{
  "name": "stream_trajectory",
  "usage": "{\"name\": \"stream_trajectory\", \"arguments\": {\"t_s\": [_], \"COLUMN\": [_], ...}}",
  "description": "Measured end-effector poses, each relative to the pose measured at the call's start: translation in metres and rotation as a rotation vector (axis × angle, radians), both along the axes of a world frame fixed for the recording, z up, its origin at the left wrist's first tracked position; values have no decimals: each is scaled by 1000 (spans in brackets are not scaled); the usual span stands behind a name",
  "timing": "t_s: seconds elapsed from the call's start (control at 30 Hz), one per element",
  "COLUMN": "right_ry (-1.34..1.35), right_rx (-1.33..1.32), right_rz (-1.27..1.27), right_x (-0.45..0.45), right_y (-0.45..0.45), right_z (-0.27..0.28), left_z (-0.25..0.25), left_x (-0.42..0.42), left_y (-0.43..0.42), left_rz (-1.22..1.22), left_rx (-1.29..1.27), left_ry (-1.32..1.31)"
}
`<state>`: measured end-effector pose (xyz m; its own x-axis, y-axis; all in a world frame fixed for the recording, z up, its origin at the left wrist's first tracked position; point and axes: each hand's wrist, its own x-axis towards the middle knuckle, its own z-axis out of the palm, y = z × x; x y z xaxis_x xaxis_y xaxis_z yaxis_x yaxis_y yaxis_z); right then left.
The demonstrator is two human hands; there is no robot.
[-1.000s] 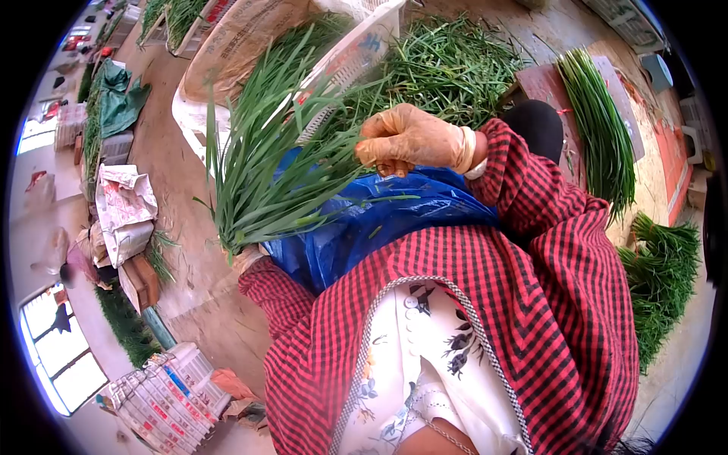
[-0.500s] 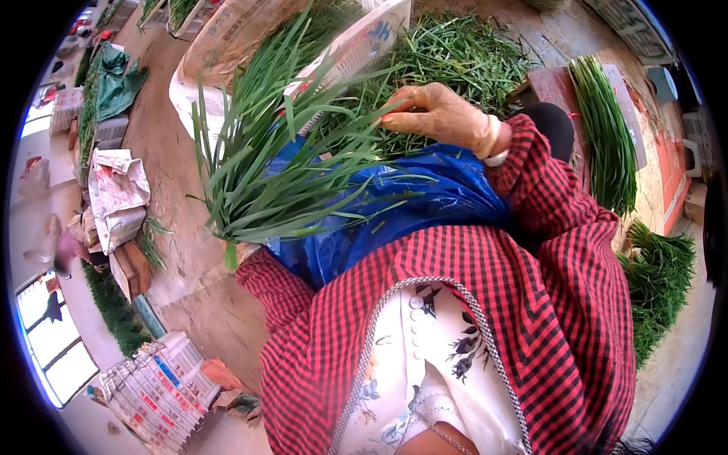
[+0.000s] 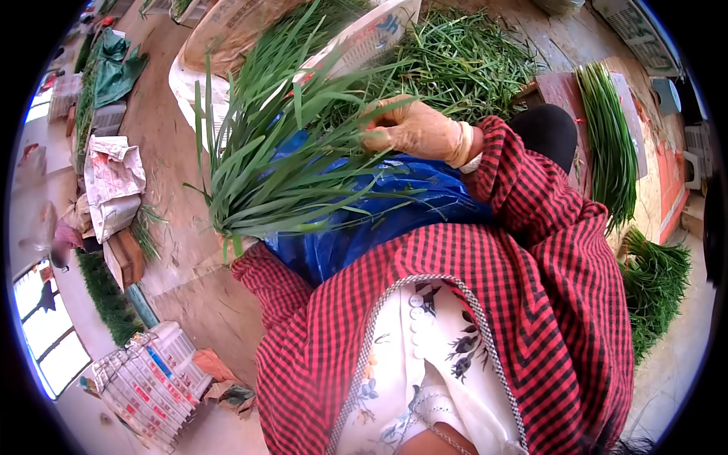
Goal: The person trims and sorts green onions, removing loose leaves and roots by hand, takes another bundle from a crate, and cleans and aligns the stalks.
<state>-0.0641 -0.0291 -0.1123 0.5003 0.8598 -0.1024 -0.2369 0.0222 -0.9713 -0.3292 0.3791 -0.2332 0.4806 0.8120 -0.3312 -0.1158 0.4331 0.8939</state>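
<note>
A fanned bunch of long green leaves (image 3: 280, 182) spreads over the blue plastic (image 3: 379, 205) on my lap. Its base is at my left hand (image 3: 233, 244), which is mostly hidden behind the leaves and shows only a small part near the cuff. My right hand (image 3: 415, 130), in an orange-tan glove, is closed in a pinch at the leaf tips on the right side of the bunch. Loose leaves (image 3: 470, 68) are heaped just beyond that hand.
A white crate (image 3: 364, 45) with a tan sack (image 3: 227, 34) stands in front. At the right, a tied bunch (image 3: 613, 144) lies on a small table (image 3: 561, 95), with more greens (image 3: 656, 280) below. Stacked crates (image 3: 152, 379) stand at the lower left.
My right hand first moved right with its fingers parted, then came back left to the leaf tips and closed. The bunch has spread wider; the left hand stays at its base.
</note>
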Motion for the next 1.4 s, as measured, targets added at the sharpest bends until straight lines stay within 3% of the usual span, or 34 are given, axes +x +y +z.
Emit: {"name": "stream_trajectory", "arguments": {"t_s": [0.2, 0.3, 0.4, 0.43, 0.5, 0.63, 0.7, 0.97, 1.1, 1.17, 1.27, 1.37, 1.4], "right_ry": [218, 50, -425, -404, 39, 90, 95, 118, 35, -21, -302, -939, -733], "right_rx": [-26, -17, -164, -110, -140, -306, -237, -17, 80, 62, -6, -405, -368], "right_rz": [-40, -37, -250, -314, -153, 105, 183, 115, -38, -274, -199, -212, -115], "right_x": [8, 22, 35, 38, 39, 14, 8, -7, 8, 24, 53, 50, 49], "right_y": [-11, -19, -36, -42, -59, -49, -40, -31, -44, -62, -82, -83, -79], "right_z": [-10, -12, -8, -7, 23, 70, 65, 58, 69, 73, 35, -20, -23], "left_z": [1, 1, 2, 3, 3, 1, 2, -3, -2, 0, 1, 0, 0], "left_x": [-1, 0, 0, 0, 0, 2, 4, -5, -6, -4, -5, -3, -3], "left_y": [-3, -5, -4, -3, -4, -4, -5, -9, -6, -8, -9, -13, -14], "left_rz": [1, 1, -2, -4, -7, -18, -22, -23, -31, -33, -40, -57, -55], "left_rx": [-7, -6, -5, -7, -4, -1, -1, -2, -2, 0, -3, -13, -12], "left_ry": [-24, -34, -47, -51, -60, -82, -94, -151, -167, -177, -187, -197, -197]}}
